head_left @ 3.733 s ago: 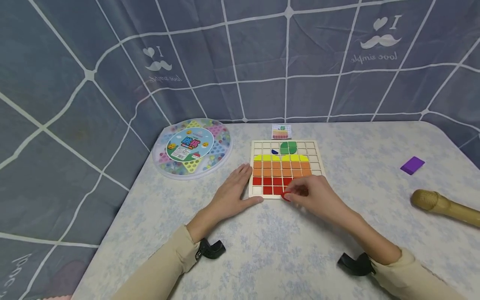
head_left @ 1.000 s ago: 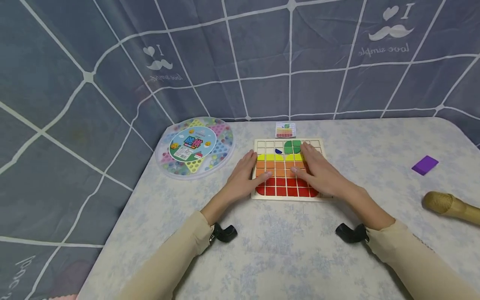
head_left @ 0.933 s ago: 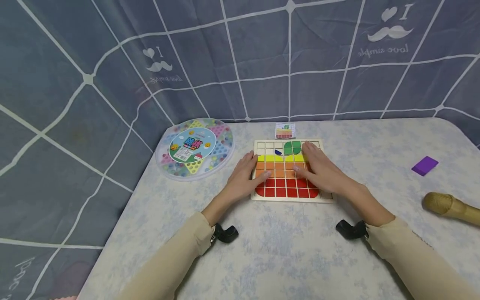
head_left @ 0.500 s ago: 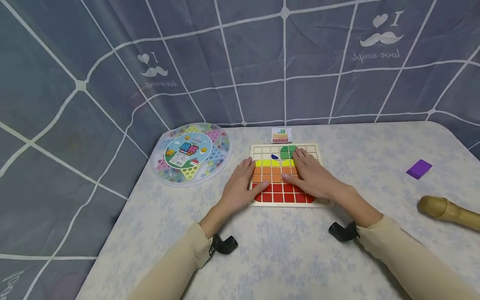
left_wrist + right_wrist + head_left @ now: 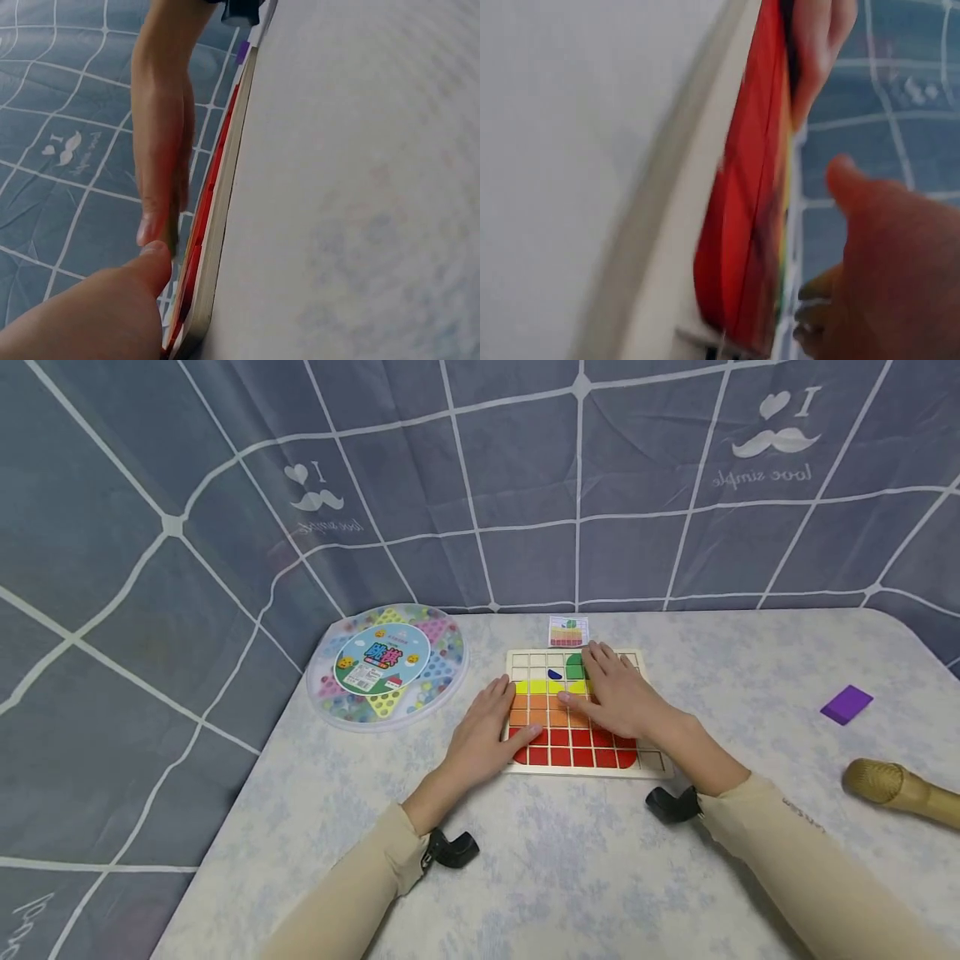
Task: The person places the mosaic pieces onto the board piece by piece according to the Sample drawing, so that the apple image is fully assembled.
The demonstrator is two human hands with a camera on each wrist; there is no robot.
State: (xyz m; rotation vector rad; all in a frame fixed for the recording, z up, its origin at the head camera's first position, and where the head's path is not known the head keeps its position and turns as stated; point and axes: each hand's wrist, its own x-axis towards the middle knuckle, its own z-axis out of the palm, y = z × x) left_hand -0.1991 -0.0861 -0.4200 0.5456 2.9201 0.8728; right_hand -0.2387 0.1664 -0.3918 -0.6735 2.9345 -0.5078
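A square wooden grid board lies on the table, filled with red tiles at the near side, then orange tiles and a yellow row. Green pieces and a small dark blue piece sit in the far rows. My left hand rests along the board's left edge, its thumb reaching over the red tiles. Over the right part of the board spreads my right hand, fingers extended and holding nothing; it covers some yellow, orange and green. In the right wrist view, the thumb stands apart from the tiles.
Behind the board is a small picture card with a similar coloured pattern. A round clear game box lies at the left. On the right are a purple block and a wooden microphone-shaped object. A grid-patterned curtain hangs behind.
Earlier my right hand pinched a red piece at the near edge. Now the red rows have rounded near corners on both sides, and that hand, emptied, has slid farther up over the green.
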